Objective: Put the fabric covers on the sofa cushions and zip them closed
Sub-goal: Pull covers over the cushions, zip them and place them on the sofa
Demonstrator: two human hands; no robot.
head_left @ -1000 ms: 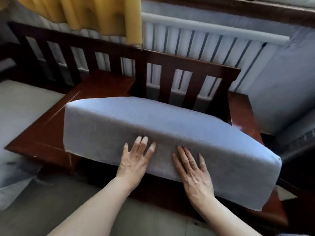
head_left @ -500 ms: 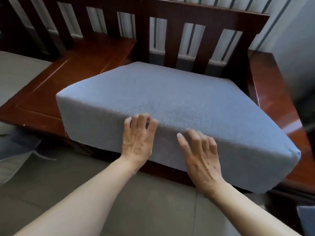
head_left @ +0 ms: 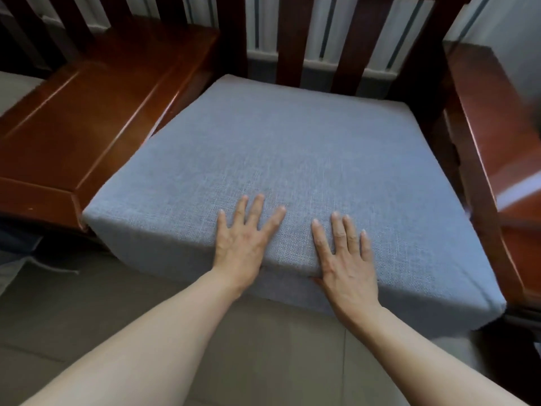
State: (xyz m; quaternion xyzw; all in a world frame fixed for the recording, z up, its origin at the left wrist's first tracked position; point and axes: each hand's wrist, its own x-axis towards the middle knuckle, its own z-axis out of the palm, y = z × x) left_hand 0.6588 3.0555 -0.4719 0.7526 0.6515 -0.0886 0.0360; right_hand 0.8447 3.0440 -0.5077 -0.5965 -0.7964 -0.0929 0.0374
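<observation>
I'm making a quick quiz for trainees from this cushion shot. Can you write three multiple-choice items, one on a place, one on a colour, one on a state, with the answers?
1. Where does the covered cushion lie?
A. flat on the floor tiles
B. on the wooden sofa seat, between the armrests
C. propped upright against the backrest slats

2. What colour is the cushion's cover?
A. yellow
B. dark red
C. blue-grey

3. How are the left hand and the right hand placed?
A. both flat, fingers straight, on the cushion's front edge
B. both clenched around a zip pull
C. one holds the cushion, one hangs free

Answers: 1 B, it sits between the left wooden armrest and the right armrest. 2 C, the woven fabric is blue-grey. 3 A, both palms rest over the near edge.
</observation>
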